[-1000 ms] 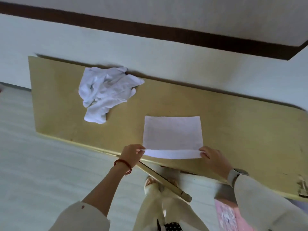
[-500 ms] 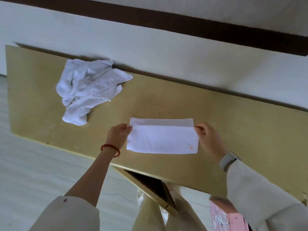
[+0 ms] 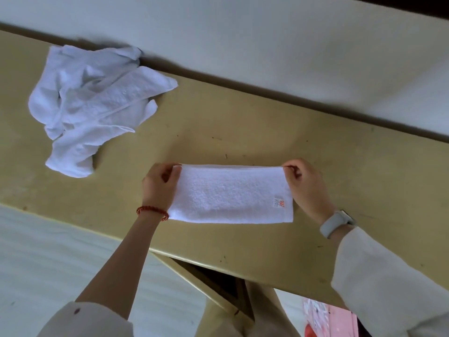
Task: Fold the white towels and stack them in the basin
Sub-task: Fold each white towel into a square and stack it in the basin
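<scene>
A white towel [image 3: 230, 194], folded in half into a long strip with a small orange label near its right end, lies flat on the yellow-tan table [image 3: 243, 125]. My left hand [image 3: 159, 186] pinches its far left corner and my right hand [image 3: 305, 184] pinches its far right corner, both at the table surface. A crumpled heap of white towels [image 3: 90, 103] sits at the table's back left, apart from both hands. No basin is in view.
A pale wall [image 3: 267, 45] runs right behind the table's far edge. The near table edge runs diagonally in front of me, with a leg brace [image 3: 194, 273] below it. A pink object [image 3: 328, 319] shows at the bottom right on the pale floor.
Both hands lifted the towel's near edge and carried it away from me onto the far edge, so the flat sheet is now a half-width strip. The camera moved closer.
</scene>
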The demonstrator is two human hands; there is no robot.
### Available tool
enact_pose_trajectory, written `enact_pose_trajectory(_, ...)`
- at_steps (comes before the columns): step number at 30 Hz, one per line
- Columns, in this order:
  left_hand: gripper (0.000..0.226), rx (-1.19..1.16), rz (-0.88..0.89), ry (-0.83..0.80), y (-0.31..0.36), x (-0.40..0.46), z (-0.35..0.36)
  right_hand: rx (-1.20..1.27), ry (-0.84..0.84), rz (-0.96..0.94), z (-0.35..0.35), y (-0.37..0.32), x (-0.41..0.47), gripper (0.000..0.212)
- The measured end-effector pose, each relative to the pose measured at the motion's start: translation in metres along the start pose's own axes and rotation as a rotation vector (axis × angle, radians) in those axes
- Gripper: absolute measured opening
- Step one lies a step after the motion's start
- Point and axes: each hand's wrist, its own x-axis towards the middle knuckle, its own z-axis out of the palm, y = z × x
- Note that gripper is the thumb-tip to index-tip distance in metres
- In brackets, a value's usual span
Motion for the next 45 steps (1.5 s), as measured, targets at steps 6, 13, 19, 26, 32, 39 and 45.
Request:
enact_pose_trajectory(6, 0.018, 0.012, -0.003, -0.004, -0.001, 0.005, -0.001, -0.014, 0.007, -0.013, 0.005, -0.001, -0.001, 0.012)
enact_pose_trajectory(13, 0.017, 0.053, 0.008, -0.019, 0.001, 0.008, -0.003, -0.02, 0.027, 0.007, 0.007, -0.005, 0.001, 0.013)
enact_pose_trajectory(19, 0.011, 0.084, 0.008, -0.032, 0.0, 0.012, -0.003, -0.039, 0.049, 0.027, 0.011, -0.007, 0.003, 0.013)
enact_pose_trajectory(26, 0.014, 0.211, 0.015, 0.038, 0.001, 0.012, 0.003, -0.064, 0.09, 0.046, 0.015, -0.006, 0.001, 0.011)
enact_pose_trajectory(32, 0.019, 0.353, -0.021, 0.068, 0.01, 0.008, 0.008, -0.022, 0.113, 0.063, 0.014, -0.008, 0.001, 0.009)
enact_pose_trajectory(39, 0.017, 0.317, 0.08, 0.125, 0.016, 0.007, 0.005, -0.012, 0.168, 0.06, 0.011, -0.012, -0.002, 0.014)
enact_pose_trajectory(45, 0.01, 0.427, 0.581, -0.011, 0.029, 0.0, 0.02, -0.284, 0.083, -0.315, 0.023, -0.037, -0.003, 0.01)
